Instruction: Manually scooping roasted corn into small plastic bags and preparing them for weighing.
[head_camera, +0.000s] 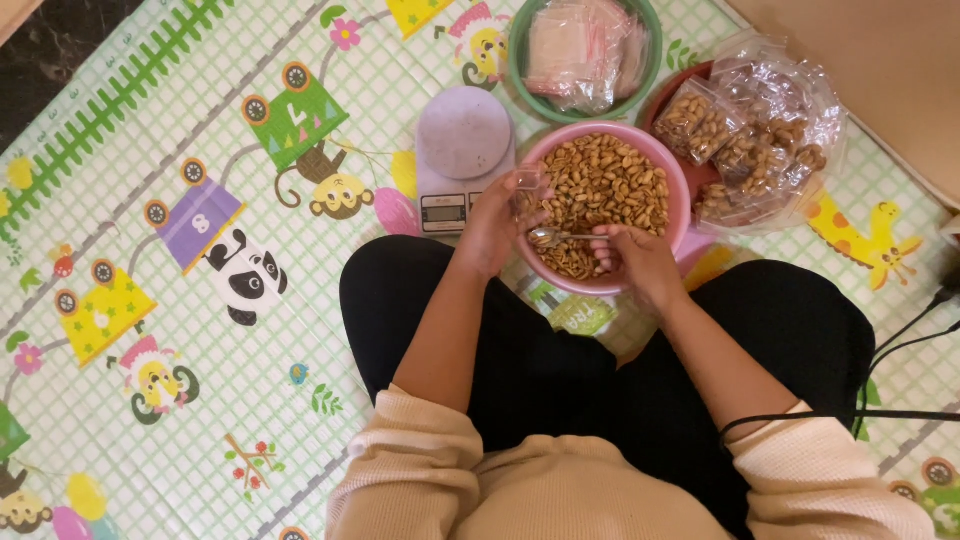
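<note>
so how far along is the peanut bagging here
Done: a pile of filled peanut bags sits in the red bowl on the right. In hand: the left hand holds a small clear bag over the pink bowl, and the right hand works a spoon. Left: the pink bowl is nearly full of peanuts, and empty bags fill the green bowl. The scale is bare.
</note>
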